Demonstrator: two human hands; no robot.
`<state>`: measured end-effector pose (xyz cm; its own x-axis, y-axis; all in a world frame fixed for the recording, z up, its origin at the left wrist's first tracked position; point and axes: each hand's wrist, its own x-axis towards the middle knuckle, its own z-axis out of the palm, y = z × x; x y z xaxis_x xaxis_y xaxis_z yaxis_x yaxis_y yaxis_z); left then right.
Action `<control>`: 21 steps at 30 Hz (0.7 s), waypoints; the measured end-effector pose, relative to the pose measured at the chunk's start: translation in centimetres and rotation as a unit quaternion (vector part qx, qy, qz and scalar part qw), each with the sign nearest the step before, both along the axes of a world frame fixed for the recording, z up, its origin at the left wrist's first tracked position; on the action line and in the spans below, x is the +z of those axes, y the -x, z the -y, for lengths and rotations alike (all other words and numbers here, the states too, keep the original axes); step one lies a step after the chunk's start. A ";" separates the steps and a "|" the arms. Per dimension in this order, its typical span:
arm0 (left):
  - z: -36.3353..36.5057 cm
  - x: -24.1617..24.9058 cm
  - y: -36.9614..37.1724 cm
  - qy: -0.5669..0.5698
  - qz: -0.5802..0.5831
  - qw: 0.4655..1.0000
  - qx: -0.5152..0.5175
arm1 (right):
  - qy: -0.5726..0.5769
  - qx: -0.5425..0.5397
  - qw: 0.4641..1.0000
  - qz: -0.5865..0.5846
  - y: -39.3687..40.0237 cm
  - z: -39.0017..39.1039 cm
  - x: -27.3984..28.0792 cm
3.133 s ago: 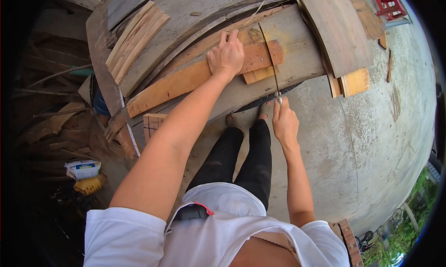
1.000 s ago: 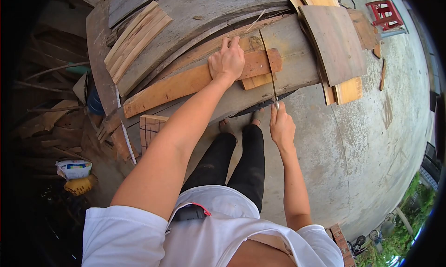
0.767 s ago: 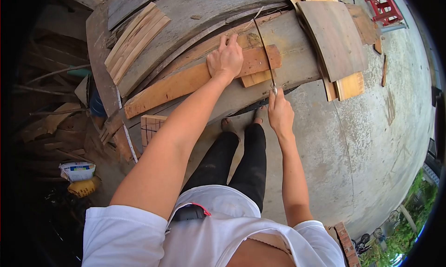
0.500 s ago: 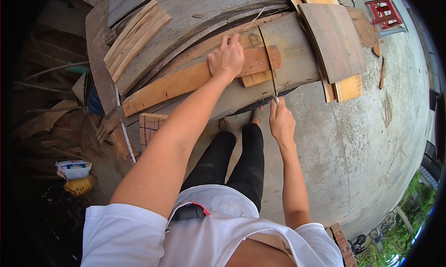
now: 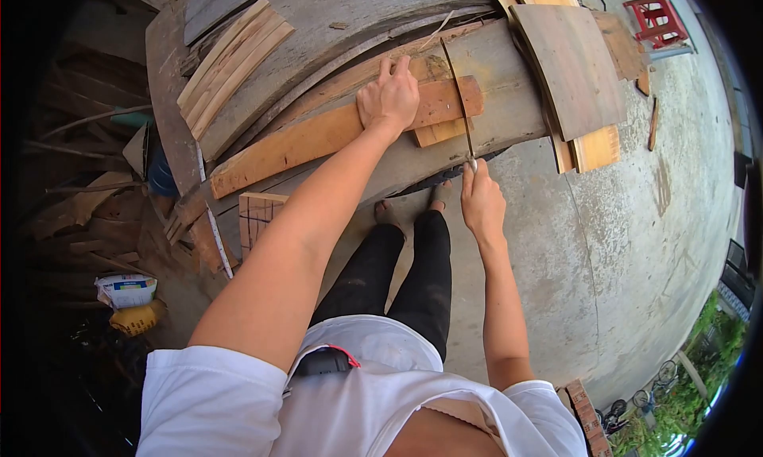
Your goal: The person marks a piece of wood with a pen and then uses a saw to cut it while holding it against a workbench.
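A reddish-brown wooden plank (image 5: 302, 145) lies across the bench of grey boards. My left hand (image 5: 389, 98) is closed over its upper part, fingers bent around the far edge. In my right hand (image 5: 483, 203) is the handle of a handsaw (image 5: 462, 99), fingers wrapped round it. The saw's thin blade crosses the plank near its right end, pointing away from me. Under that end sits a smaller pale wood block (image 5: 442, 133).
Stacked boards (image 5: 568, 71) lie at the bench's right end, with several light strips (image 5: 234, 67) at its left. A red plastic stool (image 5: 658, 21) stands on the concrete floor (image 5: 556, 258). Scrap wood (image 5: 87, 211) and a white bag (image 5: 125, 290) are at far left.
My right hand and the saw have shifted very slightly toward the bench, away from my body. The left hand and the plank look almost unmoved.
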<state>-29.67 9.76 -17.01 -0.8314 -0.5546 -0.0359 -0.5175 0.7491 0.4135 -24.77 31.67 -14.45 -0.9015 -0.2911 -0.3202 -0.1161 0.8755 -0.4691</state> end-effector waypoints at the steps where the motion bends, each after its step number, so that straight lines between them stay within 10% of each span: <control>1: 0.1 -0.1 0.0 0.003 -0.002 1.000 -0.001 | 0.004 0.006 1.000 -0.022 1.7 1.4 -0.6; 21: -0.1 0.2 -0.2 0.001 0.009 1.000 -0.005 | 0.007 0.007 1.000 -0.016 0.9 0.6 -0.6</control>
<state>-29.51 9.88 -16.79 -0.8362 -0.5462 -0.0497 -0.5173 0.7552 0.4025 -25.68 31.12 -15.03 -0.9073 -0.3076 -0.2868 -0.1431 0.8670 -0.4773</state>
